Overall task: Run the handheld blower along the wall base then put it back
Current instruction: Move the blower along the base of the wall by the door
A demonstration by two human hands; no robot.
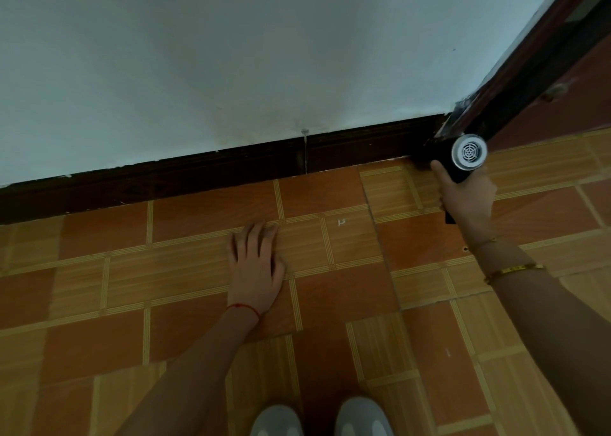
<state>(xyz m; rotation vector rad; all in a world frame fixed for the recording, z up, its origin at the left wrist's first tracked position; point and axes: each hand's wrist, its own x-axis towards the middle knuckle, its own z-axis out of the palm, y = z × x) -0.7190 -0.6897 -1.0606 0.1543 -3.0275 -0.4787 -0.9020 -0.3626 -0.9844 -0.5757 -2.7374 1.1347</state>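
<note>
Flat on the floor tiles (pixel 337 296), the left hand (pixel 254 263) lies with fingers straight and spread, holding nothing; it looks placed there to prop the person's weight as they lean low toward the wall, with two grey shoes (pixel 317 417) at the bottom edge of the view. Farther out and to the right, the right hand (pixel 468 199) wraps around the black handle of the handheld blower (pixel 463 157), thumb laid along its side. A gold bracelet (pixel 514 270) sits on that wrist. The blower's round white intake grille faces back toward the camera, so its nozzle end, hidden in shadow, probably points at the dark skirting board (pixel 205 177) where this meets the brown door frame (pixel 535 58). Held low and close to the corner like that, the tool seems poised at one end of the wall base, with the sweep leftward along the skirting apparently still to come. Beyond rises the pale wall (pixel 231 55).
</note>
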